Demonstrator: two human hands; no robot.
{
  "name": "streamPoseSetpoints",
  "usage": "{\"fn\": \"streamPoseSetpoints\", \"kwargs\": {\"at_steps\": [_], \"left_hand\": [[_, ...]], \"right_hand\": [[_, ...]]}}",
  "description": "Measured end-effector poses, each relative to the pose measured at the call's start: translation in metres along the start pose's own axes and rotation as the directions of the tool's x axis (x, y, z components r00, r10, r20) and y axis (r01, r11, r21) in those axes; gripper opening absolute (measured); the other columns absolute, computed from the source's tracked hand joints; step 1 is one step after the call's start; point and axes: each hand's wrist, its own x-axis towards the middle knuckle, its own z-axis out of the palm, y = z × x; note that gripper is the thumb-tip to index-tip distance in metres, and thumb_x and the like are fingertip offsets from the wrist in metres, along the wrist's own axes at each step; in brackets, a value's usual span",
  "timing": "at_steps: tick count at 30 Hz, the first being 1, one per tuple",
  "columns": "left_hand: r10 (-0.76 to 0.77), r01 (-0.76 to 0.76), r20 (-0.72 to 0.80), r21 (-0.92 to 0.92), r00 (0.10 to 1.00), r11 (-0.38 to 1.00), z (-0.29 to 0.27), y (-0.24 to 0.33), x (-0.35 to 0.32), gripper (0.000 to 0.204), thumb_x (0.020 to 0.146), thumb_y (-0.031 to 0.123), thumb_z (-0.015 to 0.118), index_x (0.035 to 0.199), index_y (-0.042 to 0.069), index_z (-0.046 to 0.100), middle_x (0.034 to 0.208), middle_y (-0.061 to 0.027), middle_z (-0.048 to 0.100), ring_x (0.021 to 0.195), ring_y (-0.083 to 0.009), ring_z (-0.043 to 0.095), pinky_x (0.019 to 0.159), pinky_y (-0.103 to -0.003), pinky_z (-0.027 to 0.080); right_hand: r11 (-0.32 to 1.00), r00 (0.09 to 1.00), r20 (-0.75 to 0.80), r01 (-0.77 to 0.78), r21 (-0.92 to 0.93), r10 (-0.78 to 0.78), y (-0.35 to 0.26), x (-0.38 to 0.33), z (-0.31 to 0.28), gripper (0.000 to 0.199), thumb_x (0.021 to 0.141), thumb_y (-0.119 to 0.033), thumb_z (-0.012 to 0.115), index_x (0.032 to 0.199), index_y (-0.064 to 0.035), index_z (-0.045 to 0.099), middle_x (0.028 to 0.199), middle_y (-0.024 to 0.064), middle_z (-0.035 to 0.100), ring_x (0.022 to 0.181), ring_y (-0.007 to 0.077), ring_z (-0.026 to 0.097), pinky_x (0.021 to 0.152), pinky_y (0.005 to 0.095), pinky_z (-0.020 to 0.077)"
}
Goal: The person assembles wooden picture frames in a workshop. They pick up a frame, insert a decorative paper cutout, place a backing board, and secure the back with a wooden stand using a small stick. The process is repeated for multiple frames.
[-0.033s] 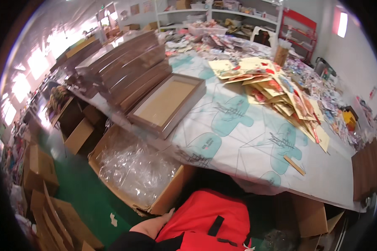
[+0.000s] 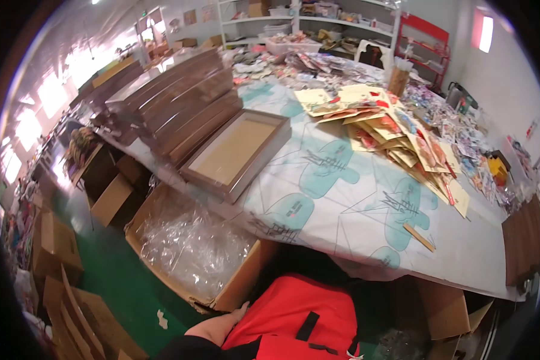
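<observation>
The frames (image 2: 183, 105) are stacked on the worktop (image 2: 480, 258), probably to save room; one frame (image 2: 237, 150) lies beside them, tan panel uppermost. The carton (image 2: 240, 281), below the worktop's near edge and presumably there for easy reach, is brown, open-topped and filled with crumpled, glossy clear film (image 2: 192, 249). The left hand (image 2: 237, 314) rests near its corner, beside the red cloth (image 2: 306, 312); how open its fingers are, or whether they hold anything, cannot be told. The right hand is out of view. Farther right, cards (image 2: 390, 129) overlap loosely.
</observation>
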Motion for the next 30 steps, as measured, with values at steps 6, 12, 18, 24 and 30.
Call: {"fn": "streamPoseSetpoints", "kwargs": {"at_steps": [6, 12, 18, 24, 30], "left_hand": [[-0.034, 0.036, -0.073, 0.025, 0.997, 0.999, 0.000, 0.011, 0.008, 0.048, 0.089, 0.036, 0.044, 0.132, 0.015, 0.042, 0.119, -0.0244, 0.054, 0.112, -0.0389, 0.051, 0.097, -0.043, 0.039], [-0.161, 0.166, -0.118, 0.036, 0.980, 0.985, -0.003, 0.029, 0.013, 0.047, 0.089, 0.036, 0.044, 0.131, 0.015, 0.044, 0.119, -0.0240, 0.054, 0.112, -0.0387, 0.052, 0.097, -0.042, 0.040], [-0.260, 0.265, -0.089, 0.051, 0.962, 0.963, -0.016, 0.063, 0.031, 0.047, 0.088, 0.036, 0.045, 0.130, 0.014, 0.045, 0.118, -0.0236, 0.055, 0.111, -0.0385, 0.053, 0.096, -0.042, 0.040], [-0.293, 0.295, -0.062, 0.023, 0.954, 0.955, -0.015, 0.080, 0.039, 0.046, 0.088, 0.036, 0.045, 0.129, 0.014, 0.047, 0.118, -0.0232, 0.056, 0.111, -0.0383, 0.053, 0.096, -0.041, 0.041], [-0.137, 0.139, -0.050, 0.029, 0.989, 0.990, -0.008, 0.059, 0.076, 0.046, 0.088, 0.036, 0.046, 0.128, 0.014, 0.049, 0.117, -0.0228, 0.057, 0.110, -0.0381, 0.054, 0.096, -0.041, 0.041]], "right_hand": [[0.988, 0.982, -0.105, 0.154, -0.011, -0.154, -0.075, 0.012, -0.022, 0.041, 0.074, 0.000, 0.050, 0.115, 0.0050, 0.049, 0.115, 0.0191, 0.053, 0.110, 0.0277, 0.050, 0.097, 0.0381, 0.0370], [0.958, 0.953, -0.103, 0.280, -0.068, -0.286, -0.157, 0.067, -0.021, 0.040, 0.075, -0.001, 0.050, 0.115, 0.0047, 0.050, 0.115, 0.0193, 0.054, 0.110, 0.0283, 0.050, 0.097, 0.0382, 0.0374], [0.949, 0.952, -0.039, 0.296, -0.112, -0.302, -0.212, 0.132, -0.013, 0.040, 0.075, -0.002, 0.051, 0.114, 0.0044, 0.050, 0.115, 0.0195, 0.054, 0.109, 0.0289, 0.051, 0.097, 0.0384, 0.0377], [0.938, 0.947, 0.025, 0.320, -0.131, -0.320, -0.243, 0.159, -0.014, 0.039, 0.076, -0.004, 0.051, 0.114, 0.0041, 0.051, 0.114, 0.0197, 0.054, 0.109, 0.0295, 0.051, 0.096, 0.0386, 0.0380], [0.922, 0.926, -0.046, 0.367, -0.120, -0.375, -0.233, 0.129, -0.018, 0.038, 0.077, -0.005, 0.052, 0.114, 0.0038, 0.052, 0.114, 0.0199, 0.055, 0.108, 0.0301, 0.051, 0.096, 0.0387, 0.0383]]}}
